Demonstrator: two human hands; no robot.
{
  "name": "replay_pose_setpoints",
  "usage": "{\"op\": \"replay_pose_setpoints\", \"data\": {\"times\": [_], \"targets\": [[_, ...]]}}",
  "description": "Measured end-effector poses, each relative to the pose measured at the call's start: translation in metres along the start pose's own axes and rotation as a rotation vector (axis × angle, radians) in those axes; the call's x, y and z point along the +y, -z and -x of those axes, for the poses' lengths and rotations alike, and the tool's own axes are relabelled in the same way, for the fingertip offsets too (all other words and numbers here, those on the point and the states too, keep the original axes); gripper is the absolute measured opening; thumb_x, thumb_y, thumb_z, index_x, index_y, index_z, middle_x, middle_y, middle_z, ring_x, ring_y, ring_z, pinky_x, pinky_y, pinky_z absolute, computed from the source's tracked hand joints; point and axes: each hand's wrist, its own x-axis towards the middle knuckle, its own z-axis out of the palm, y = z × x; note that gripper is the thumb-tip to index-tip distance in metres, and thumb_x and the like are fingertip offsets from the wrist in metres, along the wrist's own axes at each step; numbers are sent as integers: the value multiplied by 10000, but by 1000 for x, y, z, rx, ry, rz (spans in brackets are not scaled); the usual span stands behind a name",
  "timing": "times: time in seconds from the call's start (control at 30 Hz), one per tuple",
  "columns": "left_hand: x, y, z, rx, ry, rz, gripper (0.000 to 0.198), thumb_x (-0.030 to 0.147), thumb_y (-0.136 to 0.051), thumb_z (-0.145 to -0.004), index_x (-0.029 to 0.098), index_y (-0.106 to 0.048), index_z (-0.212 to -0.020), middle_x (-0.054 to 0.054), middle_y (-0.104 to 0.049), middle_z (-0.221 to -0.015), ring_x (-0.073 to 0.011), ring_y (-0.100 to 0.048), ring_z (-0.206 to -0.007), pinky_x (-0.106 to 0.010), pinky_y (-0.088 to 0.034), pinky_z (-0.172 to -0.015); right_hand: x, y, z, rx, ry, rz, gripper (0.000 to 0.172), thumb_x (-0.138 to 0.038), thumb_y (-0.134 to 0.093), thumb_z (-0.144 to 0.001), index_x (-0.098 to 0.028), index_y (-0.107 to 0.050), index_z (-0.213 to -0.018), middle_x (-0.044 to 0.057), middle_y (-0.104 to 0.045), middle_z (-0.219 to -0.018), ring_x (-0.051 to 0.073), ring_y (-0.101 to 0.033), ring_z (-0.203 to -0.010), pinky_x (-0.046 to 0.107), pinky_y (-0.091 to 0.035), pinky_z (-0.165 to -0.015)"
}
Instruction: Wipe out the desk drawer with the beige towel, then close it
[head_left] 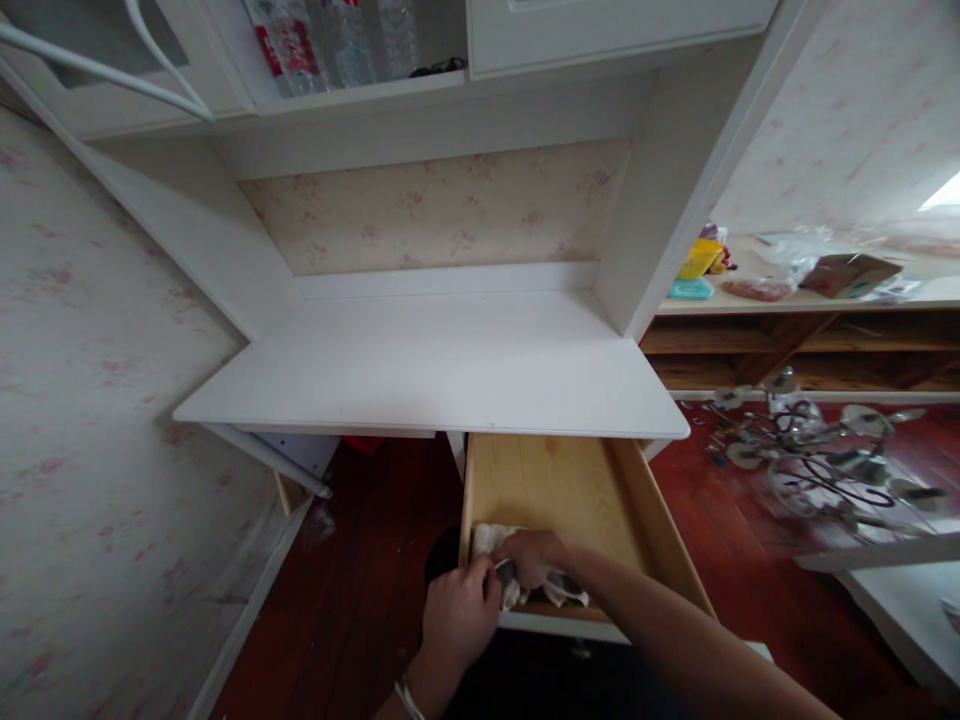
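Observation:
A wooden drawer (555, 490) is pulled out from under the white desk (442, 370). At its front left corner, my left hand (459, 612) is closed over the edge, fingers curled; a pale bracelet circles that wrist. My right hand (534, 556) reaches inside the drawer near the front left corner. It is closed on a crumpled cream and grey cloth (513, 592), pressing it down by the front panel. Parts of the cloth stick out around the fingers. My right fingertips are partly hidden.
Above the desk, a shelf holds several plastic bottles (349, 45). To the right, a chandelier (840, 470) lies on the red wood floor (720, 510). Behind it is a low shelf unit (720, 335) with a yellow container (699, 260) and a cardboard box (851, 272). Floral wall (97, 400) at left.

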Motion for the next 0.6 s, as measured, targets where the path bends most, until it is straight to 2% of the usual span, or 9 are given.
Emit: {"op": "replay_pose_setpoints", "data": {"times": [0.13,0.27,0.47,0.6], "targets": [[0,1,0,-13,-4,-12,230,300,-403,-926,254,-628,-903,-11,-697,-763,-166,-665,-724,-238,-357,-598,8,-10,-3,-1,26,-87,551,-107,-612,-626,-312,-643,-1137,-27,-707,-942,199,-665,-861,227,-472,-632],[-1,2,-1,-15,-20,-8,236,311,-396,-931,267,-627,-918,-3,-699,-768,-170,-669,-730,-241,-361,-591,7,-14,-1,1,10,-96,593,-97,-618,-601,-312,-635,-1154,-11,-703,-967,218,-658,-903,254,-486,-684],[1,3,-1,-17,-11,-14,247,303,-392,-935,274,-636,-953,-9,-707,-789,-174,-675,-747,-239,-375,-607,6,-11,20,124,-10,-53,682,-112,-639,-611,-278,-576,-1269,63,-708,-1040,286,-648,-998,319,-504,-760],[1,3,0,-19,-13,-27,247,309,-385,-942,264,-627,-919,-9,-708,-796,-182,-676,-749,-240,-377,-603,24,-8,27,227,-79,-104,757,-60,-583,-648,-261,-488,-1372,97,-689,-1120,258,-639,-1032,298,-494,-800]]}}
